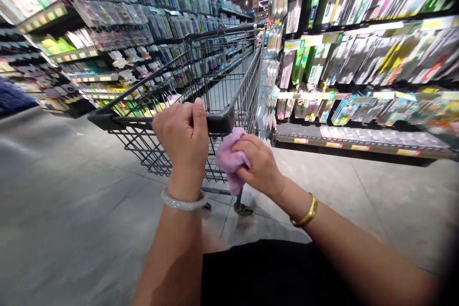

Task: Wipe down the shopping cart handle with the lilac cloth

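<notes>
A dark grey wire shopping cart (247, 81) stands in front of me. My left hand (182, 129) is closed around its handle bar (134, 122), with the thumb lying along the top; a pale bracelet circles that wrist. Bunched in my right hand (260, 160) is a crumpled pale purple cloth (231, 160), close to the right end of the handle. Whether the cloth touches the cart there I cannot tell. A gold bracelet is on my right wrist. The wire basket shows no goods that I can make out.
On the right, a shelf rack (358, 146) carries several rows of packaged goods near the cart's side. Tall shelves with hanging packets (172, 24) line the left of the aisle. Grey tiled floor (89, 215) spreads around the cart, whose caster wheel (244, 209) shows below.
</notes>
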A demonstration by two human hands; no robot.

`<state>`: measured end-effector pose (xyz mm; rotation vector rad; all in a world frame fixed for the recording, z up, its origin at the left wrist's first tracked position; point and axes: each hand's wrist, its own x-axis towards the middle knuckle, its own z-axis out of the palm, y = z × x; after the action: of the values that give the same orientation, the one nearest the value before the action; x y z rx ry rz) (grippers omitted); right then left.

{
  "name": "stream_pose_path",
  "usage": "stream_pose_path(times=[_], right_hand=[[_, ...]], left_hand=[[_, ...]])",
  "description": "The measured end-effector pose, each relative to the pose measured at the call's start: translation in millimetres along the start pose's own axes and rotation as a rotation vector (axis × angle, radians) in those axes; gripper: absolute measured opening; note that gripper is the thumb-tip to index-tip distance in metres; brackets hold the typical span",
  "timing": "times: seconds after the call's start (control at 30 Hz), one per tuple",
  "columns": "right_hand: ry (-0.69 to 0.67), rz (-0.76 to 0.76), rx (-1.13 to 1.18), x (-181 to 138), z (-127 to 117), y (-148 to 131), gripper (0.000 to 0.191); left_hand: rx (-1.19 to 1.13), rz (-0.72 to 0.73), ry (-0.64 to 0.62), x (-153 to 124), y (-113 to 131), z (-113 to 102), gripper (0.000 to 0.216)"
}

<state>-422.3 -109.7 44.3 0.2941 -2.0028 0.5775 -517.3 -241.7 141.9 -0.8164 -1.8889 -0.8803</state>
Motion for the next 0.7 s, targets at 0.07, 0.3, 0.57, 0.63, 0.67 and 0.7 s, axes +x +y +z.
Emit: stream_pose_path(times=[0.07,0.3,0.57,0.63,0.67,0.7], right_hand=[[-0.020,-0.078,0.025,4,3,-10,0.030],[0.006,-0.094,0.042,9,7,-15,0.029],[0.000,-0.037,0.039,7,12,-16,0.032],[-0.006,-0.037,0.030,9,14,-14,0.032],[-0.013,-0.028,0.035,11,14,-13,0.033],[-0.019,-0.012,0.042,12,16,-11,0.034]], left_hand=[[0.018,0.018,0.004,-1,0,-3,0.044],[0.054,0.075,0.003,-1,0,-12,0.046],[0.186,0.100,-0.020,0,0,-6,0.045],[0.215,0.102,-0.013,1,-1,-2,0.044],[0.229,0.104,-0.012,2,-1,1,0.043],[0.244,0.106,-0.013,3,-1,3,0.043]])
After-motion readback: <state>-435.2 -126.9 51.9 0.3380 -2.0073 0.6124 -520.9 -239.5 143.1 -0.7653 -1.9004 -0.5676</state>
